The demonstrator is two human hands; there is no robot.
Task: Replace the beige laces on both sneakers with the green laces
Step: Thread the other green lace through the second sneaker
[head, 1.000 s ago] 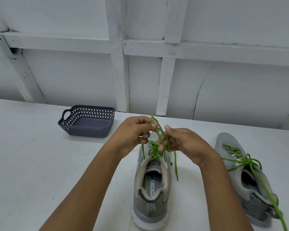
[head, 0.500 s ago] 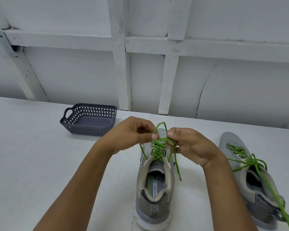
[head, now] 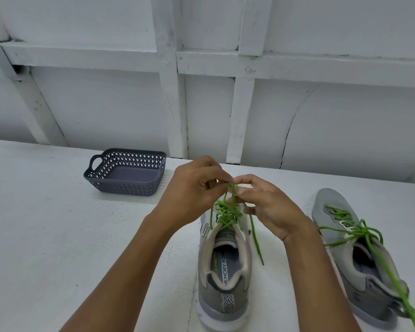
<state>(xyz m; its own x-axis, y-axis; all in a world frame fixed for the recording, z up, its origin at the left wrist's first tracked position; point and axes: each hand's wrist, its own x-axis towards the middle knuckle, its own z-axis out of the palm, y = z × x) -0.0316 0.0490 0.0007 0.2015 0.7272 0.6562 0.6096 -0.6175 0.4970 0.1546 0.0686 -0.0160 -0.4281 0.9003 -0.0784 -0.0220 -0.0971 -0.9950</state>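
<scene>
Now brought together after pulling apart half a second earlier, the left hand (head: 192, 190) and right hand (head: 270, 208) each pinch the thin green cord lace (head: 226, 211) just above the near grey mesh sneaker (head: 225, 292) standing on the white table (head: 58, 212), suggesting its bow is nearly tied.

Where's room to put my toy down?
The table is bare in front of the grey basket, left of the middle sneaker. Also between the right sneaker and the wall. Crowded where left hand and right hand pinch the green lace.
</scene>
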